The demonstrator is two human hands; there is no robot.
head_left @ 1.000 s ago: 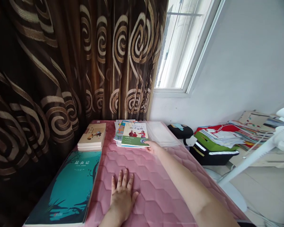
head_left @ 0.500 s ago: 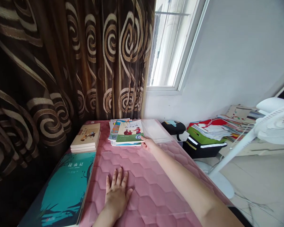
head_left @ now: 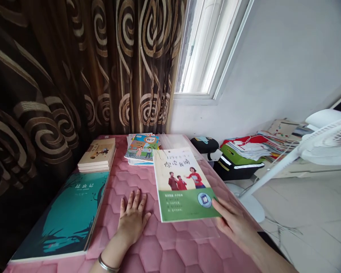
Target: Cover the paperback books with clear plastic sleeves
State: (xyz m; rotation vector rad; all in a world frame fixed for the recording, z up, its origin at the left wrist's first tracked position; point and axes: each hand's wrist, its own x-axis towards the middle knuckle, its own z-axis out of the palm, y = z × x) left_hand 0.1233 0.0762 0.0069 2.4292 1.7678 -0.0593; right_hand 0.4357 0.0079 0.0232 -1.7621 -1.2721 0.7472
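My right hand grips the near right corner of a white and green book with people on its cover, lying on the pink quilted table top. My left hand rests flat on the pink surface just left of that book, fingers spread. Behind the book lies a stack of colourful books with a transparent plastic sheet beside it.
A large teal book lies along the table's left edge, with a beige stack of books behind it. A brown swirl curtain hangs behind. To the right are a white fan, a green and black box and piled papers.
My right hand has pulled the white and green book off the far stack toward me across the table. The left hand has stayed flat in place.
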